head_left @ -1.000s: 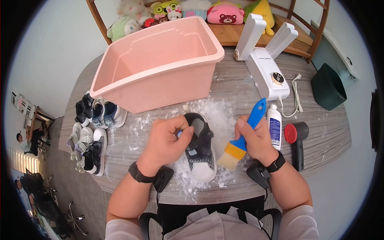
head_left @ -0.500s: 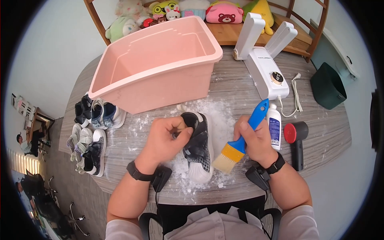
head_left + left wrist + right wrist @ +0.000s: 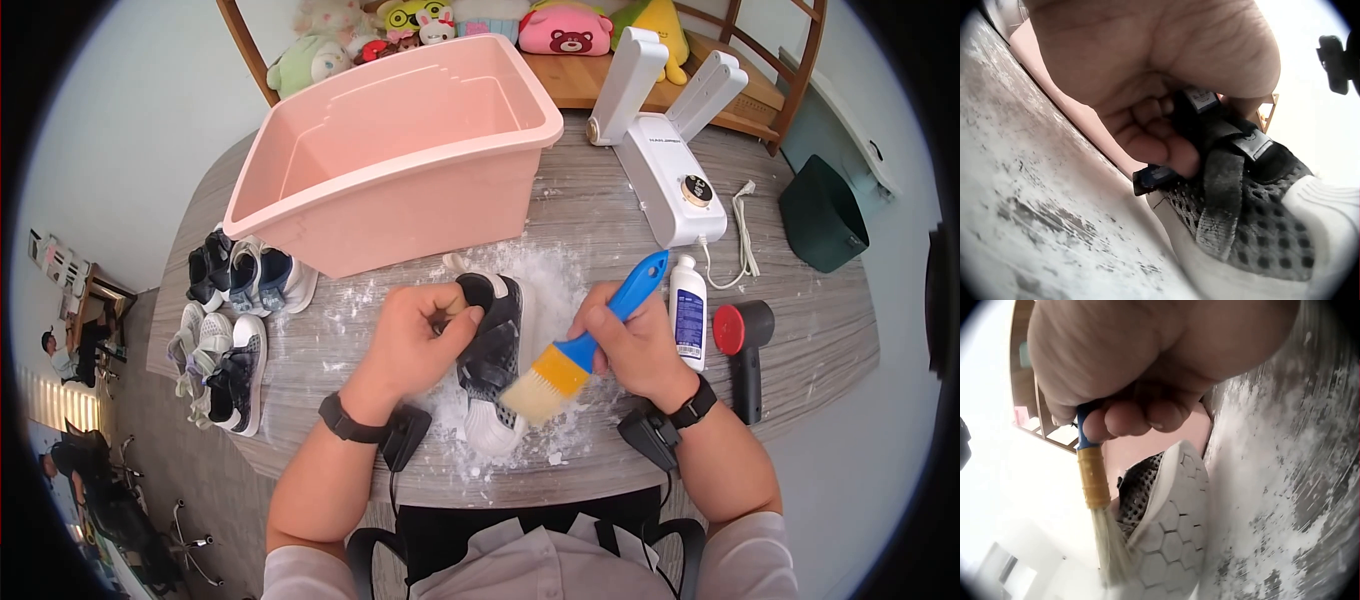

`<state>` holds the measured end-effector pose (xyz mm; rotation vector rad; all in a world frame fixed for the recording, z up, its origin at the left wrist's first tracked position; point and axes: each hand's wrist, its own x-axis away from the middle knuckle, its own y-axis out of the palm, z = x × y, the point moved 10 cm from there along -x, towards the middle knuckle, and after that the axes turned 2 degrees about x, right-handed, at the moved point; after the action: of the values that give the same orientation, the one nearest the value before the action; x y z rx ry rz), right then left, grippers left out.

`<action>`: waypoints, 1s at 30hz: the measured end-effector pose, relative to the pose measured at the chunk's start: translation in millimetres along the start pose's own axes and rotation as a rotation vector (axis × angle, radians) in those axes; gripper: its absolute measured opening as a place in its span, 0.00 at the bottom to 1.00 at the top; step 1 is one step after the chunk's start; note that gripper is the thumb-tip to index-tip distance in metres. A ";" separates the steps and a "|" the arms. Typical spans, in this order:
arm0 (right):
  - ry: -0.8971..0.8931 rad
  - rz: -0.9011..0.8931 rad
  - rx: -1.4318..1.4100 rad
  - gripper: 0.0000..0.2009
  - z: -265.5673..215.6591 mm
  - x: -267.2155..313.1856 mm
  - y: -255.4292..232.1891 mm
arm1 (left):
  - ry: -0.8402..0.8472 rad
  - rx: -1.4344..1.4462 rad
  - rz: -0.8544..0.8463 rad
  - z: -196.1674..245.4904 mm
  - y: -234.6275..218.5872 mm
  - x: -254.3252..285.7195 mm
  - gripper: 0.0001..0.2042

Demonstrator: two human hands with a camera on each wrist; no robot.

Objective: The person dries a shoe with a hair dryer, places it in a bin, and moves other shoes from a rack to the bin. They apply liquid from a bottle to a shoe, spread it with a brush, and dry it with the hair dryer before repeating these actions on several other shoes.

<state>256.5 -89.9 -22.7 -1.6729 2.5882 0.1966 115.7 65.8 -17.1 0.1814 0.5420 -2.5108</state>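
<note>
A black mesh sneaker point(image 3: 486, 372) with a white sole and toe cap stands in front of the person, toe toward them. The left hand point(image 3: 425, 335) grips its side near the opening, fingers curled at the strap point(image 3: 1221, 194). In the right hand point(image 3: 632, 340) is a paintbrush point(image 3: 584, 352) with a blue handle and a yellow ferrule. Its pale bristles point(image 3: 535, 396) overlap the shoe's toe area in the head view. From the right wrist, the bristles point(image 3: 1110, 550) show alongside the sneaker's tilted, hexagon-patterned white sole point(image 3: 1172, 547).
White powder point(image 3: 555, 285) is scattered over the wooden table. Behind stands a pink bin point(image 3: 400, 205); several shoes point(image 3: 235, 360) line the left side. On the right are a white shoe dryer point(image 3: 668, 180), a bottle point(image 3: 689, 315), a red-and-black handheld device point(image 3: 740, 340) and a dark green bin point(image 3: 822, 215).
The brush has moved left, its bristles now over the sneaker's toe. The sneaker has turned and tilted somewhat in the left hand's grip.
</note>
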 end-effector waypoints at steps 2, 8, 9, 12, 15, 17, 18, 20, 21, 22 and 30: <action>-0.020 0.048 0.019 0.16 -4.4 -2.8 -6.5 | 0.018 -0.002 -0.004 3.5 -2.1 -1.9 0.17; 0.075 -0.143 -0.005 0.15 2.9 0.4 8.6 | -0.076 -0.006 -0.050 -3.4 1.3 -0.6 0.15; 0.060 -0.076 0.028 0.15 4.2 -1.6 6.0 | -0.046 -0.009 -0.027 -2.4 -0.1 -1.7 0.16; 0.035 0.056 0.023 0.15 3.3 -3.9 -6.4 | -0.041 0.022 -0.008 -0.8 -1.8 -1.2 0.18; 0.061 0.033 -0.004 0.16 1.0 -1.5 -8.9 | -0.058 0.053 -0.047 2.0 0.0 0.0 0.18; 0.095 -0.059 0.005 0.17 3.4 -1.3 2.3 | -0.052 0.043 -0.078 3.3 1.4 0.0 0.17; 0.087 -0.039 0.029 0.17 4.3 -2.3 3.7 | -0.042 0.028 -0.080 2.7 1.9 -0.4 0.18; 0.087 -0.018 0.052 0.17 8.5 -3.3 1.8 | -0.039 0.015 -0.082 0.6 3.5 0.9 0.18; 0.072 0.064 0.043 0.17 7.9 -5.6 -9.7 | -0.035 -0.015 -0.075 0.8 2.8 1.2 0.18; 0.051 0.145 0.036 0.17 5.1 -7.0 -20.2 | -0.025 -0.046 -0.067 2.5 1.6 0.1 0.18; 0.031 0.017 0.020 0.16 5.1 -7.6 -2.9 | 0.032 -0.046 -0.020 6.7 0.6 -3.6 0.21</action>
<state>262.1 -83.4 -27.1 -1.6609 2.6184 0.1469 119.0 64.3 -10.4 0.1995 0.6172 -2.5162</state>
